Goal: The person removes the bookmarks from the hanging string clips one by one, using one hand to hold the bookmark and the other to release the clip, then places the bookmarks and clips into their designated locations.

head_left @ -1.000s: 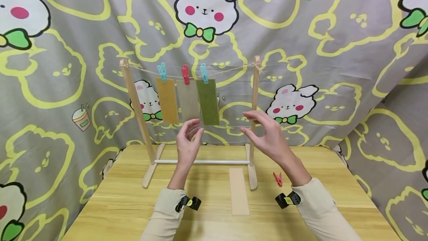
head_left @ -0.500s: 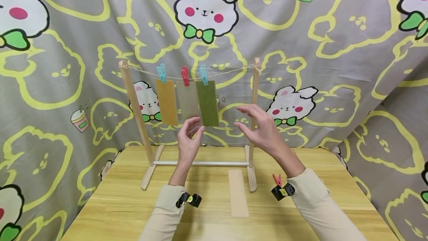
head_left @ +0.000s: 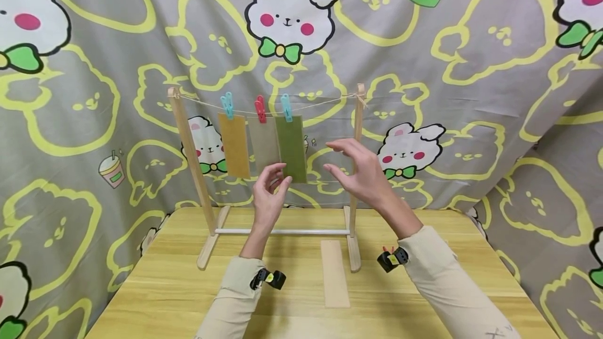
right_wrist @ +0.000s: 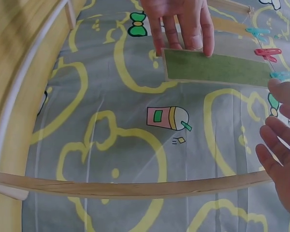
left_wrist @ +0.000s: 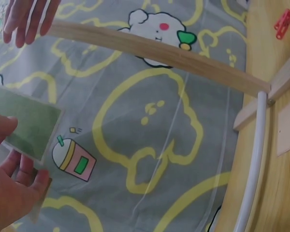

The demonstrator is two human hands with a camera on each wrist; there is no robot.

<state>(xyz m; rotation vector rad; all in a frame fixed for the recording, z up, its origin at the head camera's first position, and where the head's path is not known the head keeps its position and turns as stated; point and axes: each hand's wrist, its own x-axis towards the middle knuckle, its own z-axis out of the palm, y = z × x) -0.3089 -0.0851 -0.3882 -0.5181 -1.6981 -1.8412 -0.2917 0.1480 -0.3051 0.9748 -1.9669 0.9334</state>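
Observation:
My left hand (head_left: 269,192) is at the lower left corner of a green card (head_left: 292,150), thumb and fingers loosely curved and apart. In the left wrist view, the thumb overlaps the green card (left_wrist: 26,121); whether it presses it I cannot tell. To the card's right, my right hand (head_left: 360,169) hovers with thumb and fingers spread, holding nothing. Blue clothespin (head_left: 286,108) holds the green card on a string. Left of it hang a grey card (head_left: 263,143) on a red clothespin (head_left: 260,109) and a mustard card (head_left: 234,145) on another blue clothespin (head_left: 227,105).
The string runs between two wooden posts (head_left: 190,156), joined low down by a white rod (head_left: 282,232). A beige card (head_left: 335,273) lies on the wooden table (head_left: 179,297). A loose red clothespin (left_wrist: 283,23) is mostly hidden behind the right wrist camera in the head view.
My right hand has moved left and a little upward, closer to the green card. My left hand has shifted slightly right, onto the green card's corner. The hanging cards keep their places.

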